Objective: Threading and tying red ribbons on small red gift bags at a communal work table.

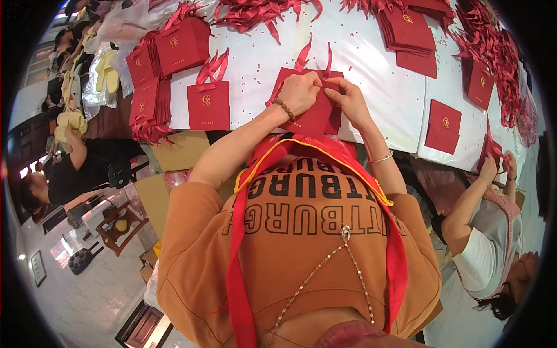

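In front of me a red paper gift bag (313, 119) stands at the near edge of the table, with red ribbon handles (303, 56) rising above it. My left hand (300, 94) is closed at the bag's top edge, a beaded bracelet on its wrist. Close beside it, my right hand (348, 101) pinches at the same edge with thumb and forefinger. The fingertips of both hands nearly meet, and they hide which bit of bag or ribbon lies between them. Behind the right hand shows the edge of another red panel.
A single red bag (209, 107) and stacked red bags (184, 46) are on the left. More bags (406, 29) and a ribbon heap (249, 13) lie farther back. Red specks dot the white table (383, 104). On the right, a co-worker's hands (493, 168) handle another bag; another person (64, 168) sits left.
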`<state>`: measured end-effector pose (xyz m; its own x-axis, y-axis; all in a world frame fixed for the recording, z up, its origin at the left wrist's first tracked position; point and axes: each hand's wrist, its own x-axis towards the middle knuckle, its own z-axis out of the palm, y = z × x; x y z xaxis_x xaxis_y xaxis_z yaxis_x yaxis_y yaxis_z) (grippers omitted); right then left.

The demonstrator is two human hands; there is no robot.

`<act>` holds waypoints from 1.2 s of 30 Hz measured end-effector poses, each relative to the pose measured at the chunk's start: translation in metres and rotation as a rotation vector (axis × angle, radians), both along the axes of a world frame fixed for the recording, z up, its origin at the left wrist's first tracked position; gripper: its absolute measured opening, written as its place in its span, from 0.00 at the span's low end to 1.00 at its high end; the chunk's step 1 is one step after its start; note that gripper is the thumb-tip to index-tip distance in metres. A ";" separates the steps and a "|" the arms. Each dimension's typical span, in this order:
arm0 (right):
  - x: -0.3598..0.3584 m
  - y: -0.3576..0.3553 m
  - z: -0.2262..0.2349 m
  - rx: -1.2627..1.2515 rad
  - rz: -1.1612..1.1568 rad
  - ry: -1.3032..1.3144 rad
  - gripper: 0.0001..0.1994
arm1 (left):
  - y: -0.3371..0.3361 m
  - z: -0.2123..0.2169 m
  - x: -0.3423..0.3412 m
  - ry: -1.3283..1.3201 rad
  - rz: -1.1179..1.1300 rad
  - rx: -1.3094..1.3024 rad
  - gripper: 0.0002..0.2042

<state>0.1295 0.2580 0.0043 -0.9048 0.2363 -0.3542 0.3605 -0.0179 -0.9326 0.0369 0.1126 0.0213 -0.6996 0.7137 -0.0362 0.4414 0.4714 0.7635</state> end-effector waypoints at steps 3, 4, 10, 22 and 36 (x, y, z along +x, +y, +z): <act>0.000 0.000 -0.001 0.009 0.013 0.019 0.15 | 0.002 0.002 -0.006 -0.088 -0.018 -0.052 0.06; 0.000 0.000 -0.001 0.025 0.023 0.018 0.15 | 0.002 0.003 -0.007 -0.092 -0.017 -0.051 0.06; 0.000 -0.001 -0.005 -0.050 -0.002 -0.009 0.14 | 0.008 0.009 -0.003 0.169 -0.134 -0.199 0.05; -0.002 0.001 -0.009 -0.095 0.007 -0.037 0.15 | 0.005 -0.005 0.002 0.149 -0.015 -0.056 0.05; -0.001 -0.010 0.010 0.257 0.016 0.109 0.12 | -0.005 0.022 -0.009 0.595 -0.043 -0.016 0.07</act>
<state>0.1290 0.2477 0.0142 -0.9385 0.2914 -0.1849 0.2561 0.2289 -0.9392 0.0283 0.1072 0.0429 -0.5732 0.7446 0.3422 0.8103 0.4527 0.3721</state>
